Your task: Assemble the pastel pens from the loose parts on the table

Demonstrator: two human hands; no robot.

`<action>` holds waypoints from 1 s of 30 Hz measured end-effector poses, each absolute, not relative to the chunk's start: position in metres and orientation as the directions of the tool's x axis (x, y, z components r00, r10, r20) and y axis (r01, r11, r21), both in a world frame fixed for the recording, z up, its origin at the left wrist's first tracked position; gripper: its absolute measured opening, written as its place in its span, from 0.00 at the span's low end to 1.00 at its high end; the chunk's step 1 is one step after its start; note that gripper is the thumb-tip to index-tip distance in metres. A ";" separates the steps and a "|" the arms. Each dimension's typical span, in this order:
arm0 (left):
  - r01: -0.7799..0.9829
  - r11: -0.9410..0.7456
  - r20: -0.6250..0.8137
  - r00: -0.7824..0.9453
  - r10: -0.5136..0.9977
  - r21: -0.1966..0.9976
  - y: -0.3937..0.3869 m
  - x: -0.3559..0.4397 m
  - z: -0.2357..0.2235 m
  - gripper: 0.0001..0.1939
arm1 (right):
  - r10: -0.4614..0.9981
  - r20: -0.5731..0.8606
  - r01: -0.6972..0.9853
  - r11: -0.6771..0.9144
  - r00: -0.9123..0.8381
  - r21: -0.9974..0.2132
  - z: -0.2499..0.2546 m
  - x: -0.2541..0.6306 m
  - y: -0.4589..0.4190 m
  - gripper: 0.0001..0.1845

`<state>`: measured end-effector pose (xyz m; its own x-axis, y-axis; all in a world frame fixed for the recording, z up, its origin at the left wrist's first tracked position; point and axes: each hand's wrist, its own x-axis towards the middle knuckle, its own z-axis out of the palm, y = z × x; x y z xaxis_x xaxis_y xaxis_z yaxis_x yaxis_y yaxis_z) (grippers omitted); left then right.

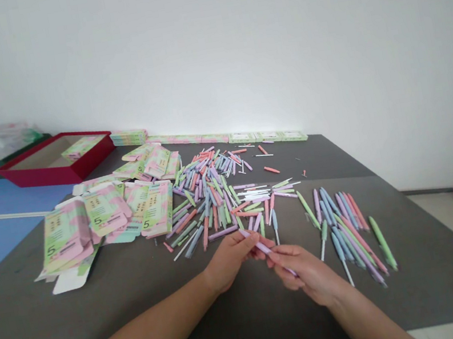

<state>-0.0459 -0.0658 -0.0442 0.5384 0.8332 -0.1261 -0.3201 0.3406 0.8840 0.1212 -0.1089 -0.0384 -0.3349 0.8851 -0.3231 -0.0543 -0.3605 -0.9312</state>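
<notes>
Left hand [240, 248] is pinching the far end of a lilac pen [263, 248] between thumb and fingers, while the right hand [304, 272] is gripping the near end, just beside it. The pen is slanting down toward the right, above the near part of a dark worktop [40, 328]. Beyond the hands, a heap of pastel pen parts [213, 195] is lying across the middle, with slim white sticks [252, 193] resting at its right side. Farther right, a group of pens [352, 229] in green, blue, purple and coral is lying in loose rows. On the left, printed cartons [156, 204] are overlapping one another; behind them, a red tray [97, 159] is holding more packaging [81, 147].
</notes>
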 end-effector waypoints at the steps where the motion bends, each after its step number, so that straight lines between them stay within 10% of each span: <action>1: -0.354 0.365 -0.129 0.543 0.830 0.861 -0.066 -0.046 -0.044 0.16 | 0.882 -0.309 -0.112 -0.369 -0.357 -0.923 -0.037 0.121 -0.111 0.18; 10: -0.659 0.536 -0.290 0.453 0.843 0.528 -0.056 -0.049 -0.048 0.08 | 0.963 -0.059 -0.418 -0.169 -0.265 -0.893 -0.038 0.124 -0.124 0.32; 16: -0.653 0.530 -0.280 0.455 0.845 0.541 -0.056 -0.050 -0.047 0.08 | 0.985 -0.058 -0.461 -0.129 -0.164 -0.878 -0.055 0.115 -0.127 0.16; 30: -0.646 0.532 -0.247 0.483 0.840 0.547 -0.057 -0.050 -0.045 0.09 | 0.974 -0.044 -0.524 -0.157 -0.221 -0.837 -0.061 0.116 -0.128 0.18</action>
<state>-0.0505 -0.0571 -0.0452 0.4827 0.8401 -0.2475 -0.6460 0.5324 0.5471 0.1164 -0.1278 -0.0607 -0.2211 0.9743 -0.0444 -0.5239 -0.1570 -0.8372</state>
